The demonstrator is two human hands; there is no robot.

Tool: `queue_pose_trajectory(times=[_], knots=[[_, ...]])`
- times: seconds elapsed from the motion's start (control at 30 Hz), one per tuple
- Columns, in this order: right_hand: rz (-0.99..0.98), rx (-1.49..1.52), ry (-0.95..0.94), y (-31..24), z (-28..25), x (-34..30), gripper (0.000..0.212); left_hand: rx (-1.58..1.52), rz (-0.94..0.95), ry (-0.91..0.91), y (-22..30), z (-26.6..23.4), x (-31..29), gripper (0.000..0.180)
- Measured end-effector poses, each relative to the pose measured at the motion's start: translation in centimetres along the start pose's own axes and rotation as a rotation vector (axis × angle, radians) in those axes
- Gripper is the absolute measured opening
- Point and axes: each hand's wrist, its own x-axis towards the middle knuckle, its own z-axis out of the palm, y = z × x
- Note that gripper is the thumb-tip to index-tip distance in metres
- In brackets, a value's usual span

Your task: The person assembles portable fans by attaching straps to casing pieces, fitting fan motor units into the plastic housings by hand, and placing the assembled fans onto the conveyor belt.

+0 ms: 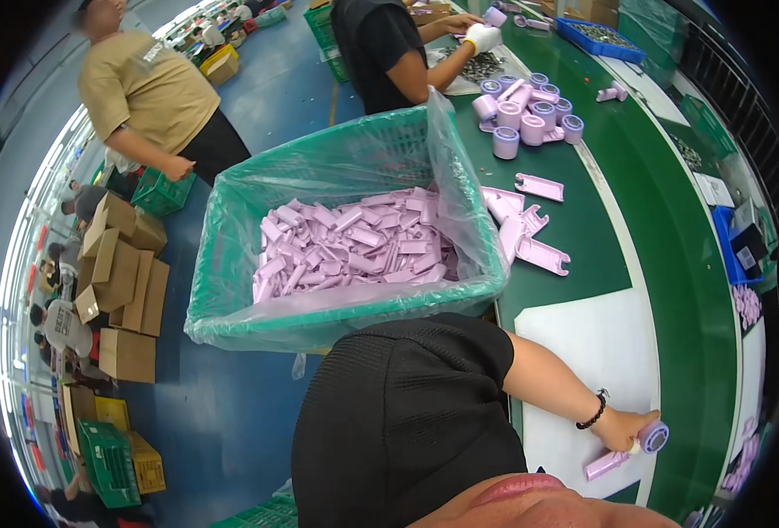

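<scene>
My left hand, with a black beaded bracelet at its wrist, reaches over the white sheet on the bench at the lower right. Its fingers are closed round a part with a round lavender head and a pink handle. The head's ringed end faces up, and the handle slants down toward the lower left. My right hand is out of view. Farther up the bench lie several pink handle shells and a pile of pink and lavender round-headed parts.
A green crate, lined with clear plastic and filled with small pink shells, stands left of the bench. A co-worker with a white glove handles a similar part beyond. Another person stands at upper left, near cardboard boxes. A green belt runs along the right.
</scene>
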Motion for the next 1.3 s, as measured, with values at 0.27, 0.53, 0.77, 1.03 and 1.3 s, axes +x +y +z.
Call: queue_pose_trajectory(times=[0.27,0.53,0.77,1.03,1.3], knots=[[-0.092,0.357,0.197,-3.4,-3.2,0.8,0.069,-0.188,-0.013,-0.054,-1.9,-0.4,0.8,0.059],[-0.085,0.644,0.329,-3.9,-7.3,-3.2,0.071,-0.045,0.172,-0.044,-2.0,-1.8,1.4,0.069],[0.081,0.434,0.755,-3.9,-12.6,-6.7,0.068,-0.234,0.017,-0.115,-1.3,-0.2,2.0,0.049],[0.166,0.03,1.08,-8.8,-16.2,-4.0,0.07,-0.213,-0.332,-0.106,1.1,3.6,0.8,0.052],[-0.33,0.073,1.177,-6.2,-18.6,-2.9,0.042,-0.268,-0.189,-0.182,0.5,4.2,-0.6,0.044]])
